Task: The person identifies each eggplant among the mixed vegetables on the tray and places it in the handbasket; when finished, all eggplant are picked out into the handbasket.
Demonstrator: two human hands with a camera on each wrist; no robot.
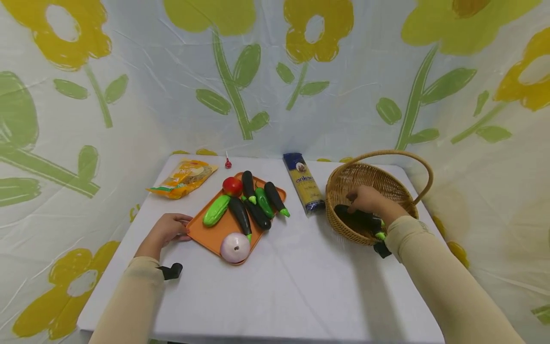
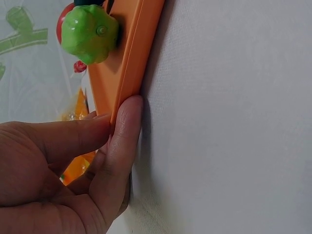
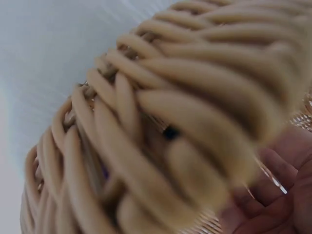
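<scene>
Head | left hand [image 1: 168, 230]: tray [image 1: 209, 235] edge | right hand [image 1: 368, 199]: inside basket [image 1: 388, 184] | table [image 1: 301, 272] between

Ridged woven wicker basket [image 1: 350, 234], smooth plastic-looking orange tray [image 1: 206, 234], glossy eggplant [image 1: 240, 217], matt white tablecloth [image 1: 292, 286]

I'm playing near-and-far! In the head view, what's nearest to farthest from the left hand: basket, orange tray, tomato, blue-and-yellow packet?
1. Orange tray: the left hand pinches its edge.
2. Tomato: on the tray, toward the back.
3. Blue-and-yellow packet: right of the tray.
4. Basket: farthest, right of the packet.
</scene>
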